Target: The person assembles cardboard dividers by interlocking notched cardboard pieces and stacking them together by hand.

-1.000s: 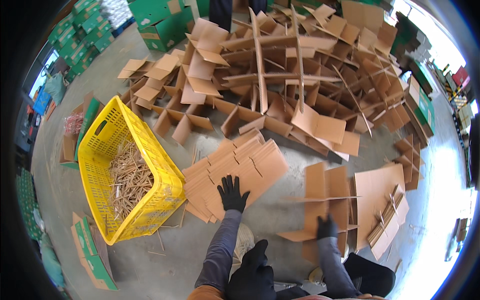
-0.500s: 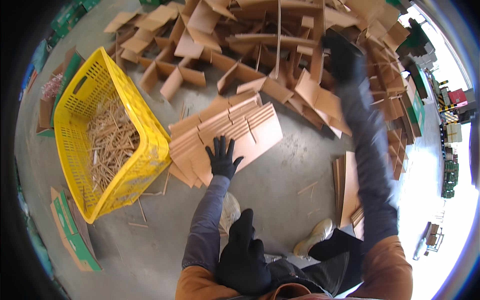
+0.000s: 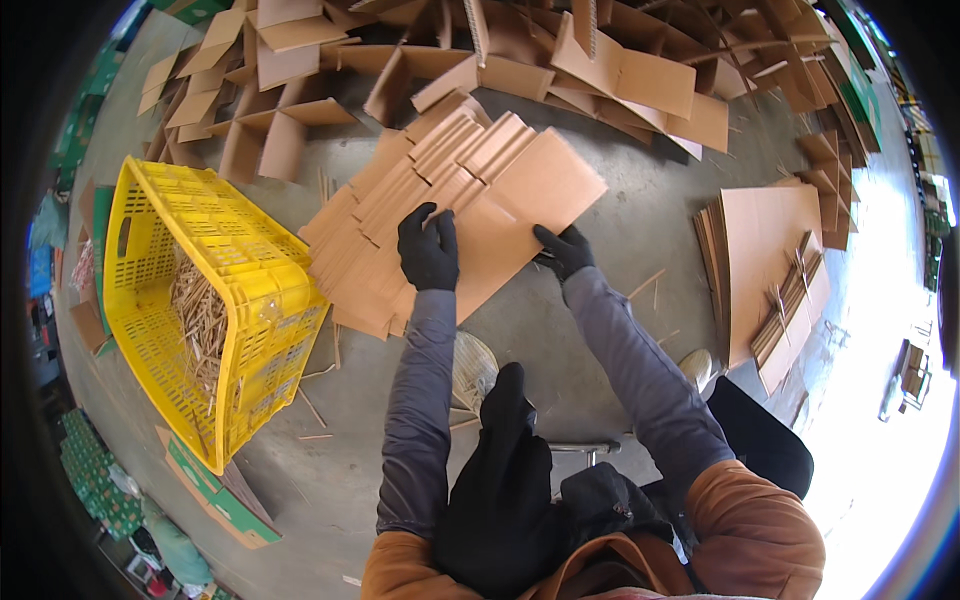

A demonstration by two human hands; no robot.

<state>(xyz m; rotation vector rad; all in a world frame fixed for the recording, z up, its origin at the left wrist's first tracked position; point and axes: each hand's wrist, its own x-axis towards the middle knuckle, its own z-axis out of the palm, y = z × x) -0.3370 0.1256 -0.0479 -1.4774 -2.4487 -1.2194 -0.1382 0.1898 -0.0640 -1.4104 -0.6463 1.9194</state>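
Note:
A fanned stack of slotted cardboard sheets (image 3: pixel 470 195) lies on the floor in front of me, the slots and steps of its layers showing. My left hand (image 3: pixel 428 252), in a black glove, rests on the stack's near part; its fingers are half bent, with a gap between them and the thumb. At the right end, my black-gloved right hand (image 3: pixel 566 252) grips the near edge of a cardboard sheet (image 3: pixel 530 210), thumb on top and the other fingers mostly hidden beneath.
Left of the stack stands a tilted yellow crate (image 3: pixel 270 290) holding thin cardboard strips (image 3: pixel 200 320). Assembled cardboard dividers (image 3: pixel 640 75) are heaped along the far side. More flat cardboard sheets (image 3: pixel 765 240) lean at the right. A green-and-brown carton (image 3: pixel 222 495) lies near left.
My right hand has come down from the far divider heap to the sheet's near edge and grips it. My left hand's spread fingers have bent. The view has shifted.

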